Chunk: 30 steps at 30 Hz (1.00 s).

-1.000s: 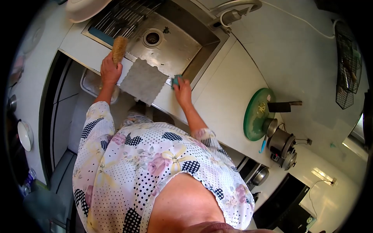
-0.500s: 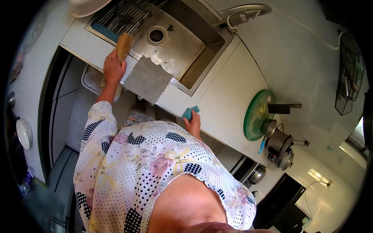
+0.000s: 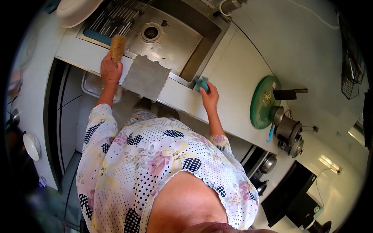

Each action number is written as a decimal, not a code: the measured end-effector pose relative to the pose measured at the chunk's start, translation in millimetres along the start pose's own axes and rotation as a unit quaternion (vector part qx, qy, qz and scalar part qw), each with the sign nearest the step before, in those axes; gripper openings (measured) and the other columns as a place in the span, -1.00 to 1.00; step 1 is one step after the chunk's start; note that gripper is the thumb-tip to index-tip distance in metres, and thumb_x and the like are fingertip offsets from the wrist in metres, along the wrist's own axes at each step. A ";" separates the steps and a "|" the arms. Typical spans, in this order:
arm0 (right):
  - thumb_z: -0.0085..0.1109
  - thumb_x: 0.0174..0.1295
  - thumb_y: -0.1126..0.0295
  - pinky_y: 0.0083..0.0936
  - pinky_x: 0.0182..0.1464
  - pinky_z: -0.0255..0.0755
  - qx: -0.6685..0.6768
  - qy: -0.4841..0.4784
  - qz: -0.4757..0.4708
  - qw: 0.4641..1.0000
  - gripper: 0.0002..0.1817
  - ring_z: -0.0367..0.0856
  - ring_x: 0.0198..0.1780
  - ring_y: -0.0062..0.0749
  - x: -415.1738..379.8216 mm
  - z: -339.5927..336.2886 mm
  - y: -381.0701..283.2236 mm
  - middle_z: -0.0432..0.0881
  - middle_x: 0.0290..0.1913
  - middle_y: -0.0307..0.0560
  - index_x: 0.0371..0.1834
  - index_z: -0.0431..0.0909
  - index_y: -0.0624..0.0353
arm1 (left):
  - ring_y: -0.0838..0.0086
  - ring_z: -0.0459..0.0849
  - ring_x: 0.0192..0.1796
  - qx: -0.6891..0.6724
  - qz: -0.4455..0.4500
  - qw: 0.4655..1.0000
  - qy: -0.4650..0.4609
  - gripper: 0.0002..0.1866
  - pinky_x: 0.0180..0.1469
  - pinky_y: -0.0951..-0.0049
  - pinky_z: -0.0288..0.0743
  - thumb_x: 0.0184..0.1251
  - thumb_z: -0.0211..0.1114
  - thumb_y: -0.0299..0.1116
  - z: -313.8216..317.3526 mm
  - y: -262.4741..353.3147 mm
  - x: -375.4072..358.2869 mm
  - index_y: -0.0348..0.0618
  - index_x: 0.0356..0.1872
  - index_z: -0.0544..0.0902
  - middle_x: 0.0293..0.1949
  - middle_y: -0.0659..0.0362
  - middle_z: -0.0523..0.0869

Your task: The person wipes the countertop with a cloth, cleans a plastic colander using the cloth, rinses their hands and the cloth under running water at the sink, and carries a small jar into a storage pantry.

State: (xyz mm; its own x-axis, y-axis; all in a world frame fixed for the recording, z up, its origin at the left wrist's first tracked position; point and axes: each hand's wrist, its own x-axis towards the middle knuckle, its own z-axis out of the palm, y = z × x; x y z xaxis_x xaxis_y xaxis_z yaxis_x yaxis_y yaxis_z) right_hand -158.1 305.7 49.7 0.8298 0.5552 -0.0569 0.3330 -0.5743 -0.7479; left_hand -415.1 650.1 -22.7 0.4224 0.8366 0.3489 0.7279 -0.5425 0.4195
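Cloth (image 3: 201, 82) in right grip (image 3: 210, 96), scrubber (image 3: 117, 48) in left (image 3: 111, 70)

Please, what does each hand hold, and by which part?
The left hand grips the tan scrubber by its near end; the right hand holds the teal cloth by its near side.
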 end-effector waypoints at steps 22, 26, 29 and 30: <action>0.33 0.05 0.41 -0.63 -0.27 0.42 0.103 -0.021 0.062 0.993 -0.66 0.48 -0.34 -0.57 -9.1 -23.5 42.2 0.56 -0.26 -0.16 -0.11 0.53 0.31 | 0.03 0.46 0.10 -0.009 -0.047 0.998 -0.040 -0.40 0.17 0.12 0.33 0.06 0.23 -0.29 -3.6 9.5 1.4 -0.15 0.20 0.35 0.02 -0.06 0.52; 0.36 0.02 0.39 -0.55 -0.30 0.43 0.048 -0.074 0.171 0.981 -0.64 0.48 -0.35 -0.50 -92.9 -45.5 103.8 0.54 -0.22 -0.13 -0.12 0.51 0.24 | 0.00 0.46 0.10 -0.022 -0.064 0.996 -0.062 -0.42 0.17 0.13 0.33 0.05 0.22 -0.33 -9.6 15.6 5.3 -0.18 0.18 0.40 0.02 -0.11 0.54; 0.38 -0.06 0.44 -0.39 -0.17 0.45 -0.069 -0.109 0.070 0.989 -0.64 0.53 -0.22 -0.20 -119.1 -35.2 60.1 0.52 -0.24 -0.03 -0.18 0.49 0.17 | -0.04 0.46 0.10 -0.058 -0.092 0.988 -0.109 -0.44 0.17 0.13 0.33 0.04 0.19 -0.37 -31.2 37.3 14.8 -0.26 0.16 0.42 -0.01 -0.15 0.56; 0.39 -0.08 0.45 -0.36 -0.13 0.45 -0.088 -0.107 0.012 0.990 -0.64 0.53 -0.18 -0.11 -120.7 -22.2 47.7 0.51 -0.24 -0.01 -0.18 0.49 0.16 | -0.04 0.45 0.11 -0.050 -0.091 0.990 -0.100 -0.43 0.18 0.13 0.32 0.04 0.18 -0.37 -37.8 37.6 15.7 -0.26 0.17 0.41 0.01 -0.16 0.55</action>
State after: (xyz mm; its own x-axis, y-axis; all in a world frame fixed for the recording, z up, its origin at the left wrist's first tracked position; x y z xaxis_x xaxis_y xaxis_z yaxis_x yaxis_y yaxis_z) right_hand -232.5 198.0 35.6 0.7307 0.6445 -0.2252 0.4033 -0.6736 -0.6193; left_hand -401.5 640.0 30.2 0.3955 0.9139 0.0917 0.7487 -0.3786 0.5441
